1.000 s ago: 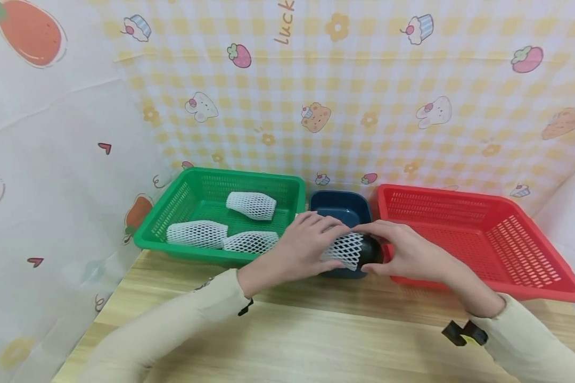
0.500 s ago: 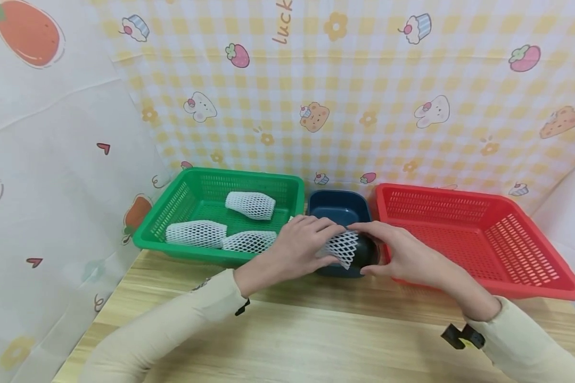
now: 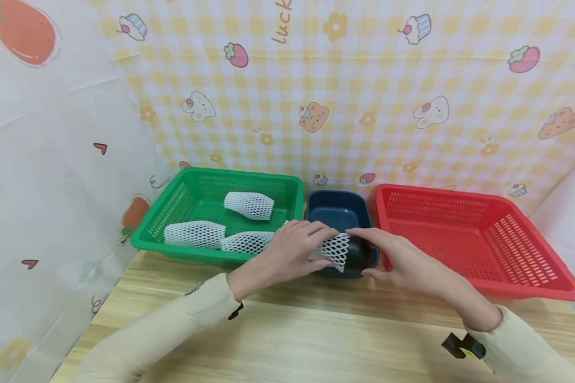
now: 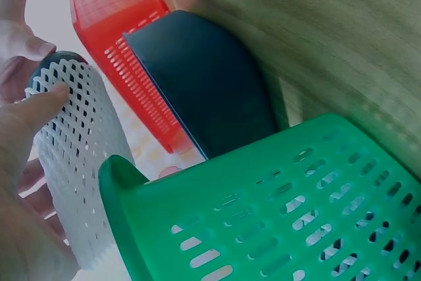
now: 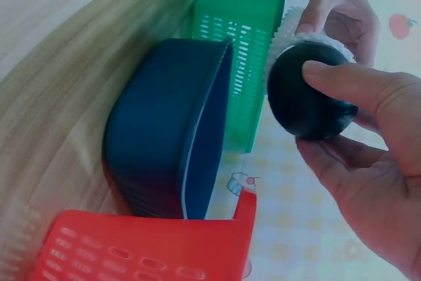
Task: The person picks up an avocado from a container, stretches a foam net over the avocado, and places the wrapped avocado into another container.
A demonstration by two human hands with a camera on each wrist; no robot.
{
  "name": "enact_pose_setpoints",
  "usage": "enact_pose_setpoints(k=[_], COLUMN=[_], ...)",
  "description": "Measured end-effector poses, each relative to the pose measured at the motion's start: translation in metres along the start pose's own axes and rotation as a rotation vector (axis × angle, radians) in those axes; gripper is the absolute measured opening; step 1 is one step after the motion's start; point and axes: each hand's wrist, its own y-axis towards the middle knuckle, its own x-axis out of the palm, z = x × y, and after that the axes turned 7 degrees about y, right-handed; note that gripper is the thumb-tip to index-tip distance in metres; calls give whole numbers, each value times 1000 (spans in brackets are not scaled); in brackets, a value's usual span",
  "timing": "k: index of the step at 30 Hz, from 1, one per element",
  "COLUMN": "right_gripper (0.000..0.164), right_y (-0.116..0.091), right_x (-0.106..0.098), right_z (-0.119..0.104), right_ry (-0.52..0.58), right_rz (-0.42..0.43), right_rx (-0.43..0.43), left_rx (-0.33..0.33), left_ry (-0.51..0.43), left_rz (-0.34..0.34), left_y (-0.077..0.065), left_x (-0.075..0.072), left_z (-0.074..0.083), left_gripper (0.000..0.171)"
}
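Over the dark blue bin (image 3: 337,205), my left hand (image 3: 292,252) grips a white foam net sleeve (image 3: 334,251), thumb on the near side. From the sleeve's right end sticks out a smooth, dark, rounded object (image 3: 358,254); its kind is unclear. My right hand (image 3: 407,263) holds this end, and the right wrist view shows the thumb pressed on the dark object (image 5: 309,90) with fingers beneath it. In the left wrist view the foam net sleeve (image 4: 82,156) covers most of its length.
Left of the bin stands a green basket (image 3: 218,171) holding several white foam net sleeves (image 3: 196,234); whether they are filled I cannot tell. A red basket (image 3: 479,239) stands on the right. All rest on a wood-grain table (image 3: 326,340) before a patterned cloth (image 3: 345,80).
The sleeve and dark object have shifted slightly left and a little down with my left hand. My right hand stays at the dark end, its fingers slightly wider apart.
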Motion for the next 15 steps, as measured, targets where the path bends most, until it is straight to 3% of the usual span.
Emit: enact_pose_setpoints(k=[8, 15], right_gripper=[90, 87], right_y=[-3, -4], right_x=[1, 5], right_z=[2, 4], right_ry=[-40, 12], right_rz=[54, 75], right_rx=[-108, -132], left_rx=[22, 33], left_ry=[-46, -45], left_rz=[69, 68], left_y=[1, 1], left_x=[-3, -4], left_z=[-1, 0], left_gripper=[59, 61])
